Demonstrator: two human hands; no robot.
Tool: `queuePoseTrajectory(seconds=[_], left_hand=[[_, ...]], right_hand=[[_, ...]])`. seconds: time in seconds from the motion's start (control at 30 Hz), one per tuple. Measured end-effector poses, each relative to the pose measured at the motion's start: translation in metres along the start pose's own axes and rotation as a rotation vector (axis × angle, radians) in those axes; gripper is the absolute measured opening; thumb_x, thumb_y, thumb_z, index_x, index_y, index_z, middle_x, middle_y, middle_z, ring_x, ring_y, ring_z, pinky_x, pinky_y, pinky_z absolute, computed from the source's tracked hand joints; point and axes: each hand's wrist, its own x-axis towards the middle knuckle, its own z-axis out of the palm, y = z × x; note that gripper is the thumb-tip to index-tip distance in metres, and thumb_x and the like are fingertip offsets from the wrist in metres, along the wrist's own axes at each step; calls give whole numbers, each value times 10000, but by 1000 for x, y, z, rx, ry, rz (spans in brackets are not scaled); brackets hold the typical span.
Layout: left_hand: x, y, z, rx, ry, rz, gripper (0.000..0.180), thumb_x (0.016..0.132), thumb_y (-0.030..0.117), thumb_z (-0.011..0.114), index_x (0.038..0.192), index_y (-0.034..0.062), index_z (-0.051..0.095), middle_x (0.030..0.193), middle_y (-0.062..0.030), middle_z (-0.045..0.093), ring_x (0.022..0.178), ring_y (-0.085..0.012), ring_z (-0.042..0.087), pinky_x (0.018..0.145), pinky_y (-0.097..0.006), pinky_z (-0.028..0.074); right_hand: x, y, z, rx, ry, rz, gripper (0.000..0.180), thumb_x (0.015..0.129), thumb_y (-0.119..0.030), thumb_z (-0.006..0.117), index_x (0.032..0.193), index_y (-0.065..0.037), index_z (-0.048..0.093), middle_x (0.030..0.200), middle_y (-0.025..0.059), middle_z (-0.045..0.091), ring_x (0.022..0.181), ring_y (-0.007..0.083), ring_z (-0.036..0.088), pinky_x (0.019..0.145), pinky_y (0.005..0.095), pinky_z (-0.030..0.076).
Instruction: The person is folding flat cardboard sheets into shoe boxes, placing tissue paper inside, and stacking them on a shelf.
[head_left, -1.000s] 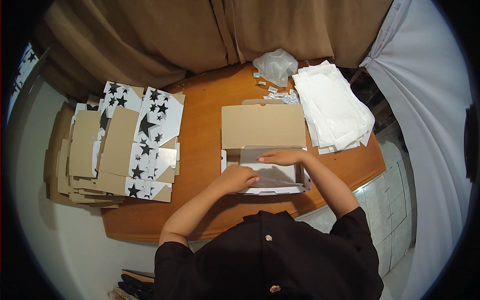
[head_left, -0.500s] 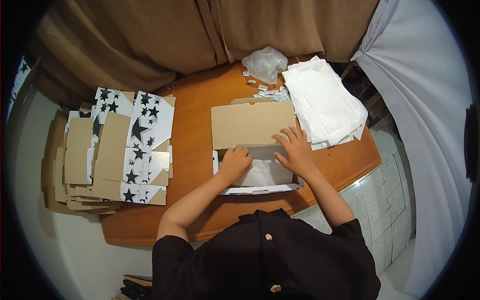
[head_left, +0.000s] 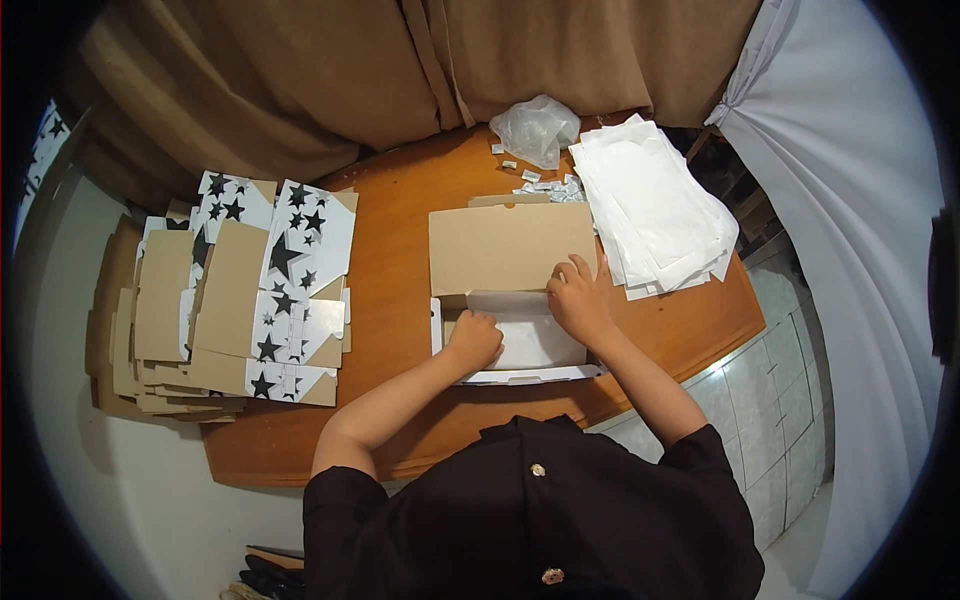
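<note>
An open cardboard box, brown inside with a white outer edge, lies before me with its brown lid folded back. White paper lines its inside, with a raised edge along the lid side. My left hand is over the left part of the box, its fingers curled closed at the paper's left edge; their tips are hidden. At the box's right rear corner, beside the lid, my right hand has bent fingers partly apart, touching or just above the paper's edge.
Flat box blanks with black stars are piled on the table's left. A stack of white paper sheets lies at the back right. Small silvery packets and a clear plastic bag are behind the box. Brown curtains hang beyond.
My right hand has come down and left toward the paper, its fingers less spread. My left hand has moved slightly lower into the box. The paper inside looks flatter.
</note>
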Motion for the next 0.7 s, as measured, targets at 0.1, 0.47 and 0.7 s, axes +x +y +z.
queuePoseTrajectory(seconds=[0.1,0.47,0.7], left_hand=[[-9,2,-28,-41,-26,-11,171,773,258,620,662,141,677,720,-59,583,793,-228,587,652,-366,407],[-29,-15,-51,-307,194,195,294,795,286,628,1041,125,627,1008,-69,597,974,-221,552,813,-368,394],[-31,1,-38,-312,-260,38,743,816,681,406,1314,133,466,1308,-150,480,1251,-296,405,1042,-529,234]], right_hand=[[-8,-6,-3,20,7,-47,29,720,-97,616,726,-77,636,1010,82,564,1155,302,453,965,681,197],[-49,-15,11,94,-288,-167,79,689,-181,669,744,-125,680,1008,50,584,1168,290,451,972,709,170],[-1,12,-38,397,-462,75,226,826,-345,582,889,-149,677,1055,3,618,1103,216,505,979,711,70]])
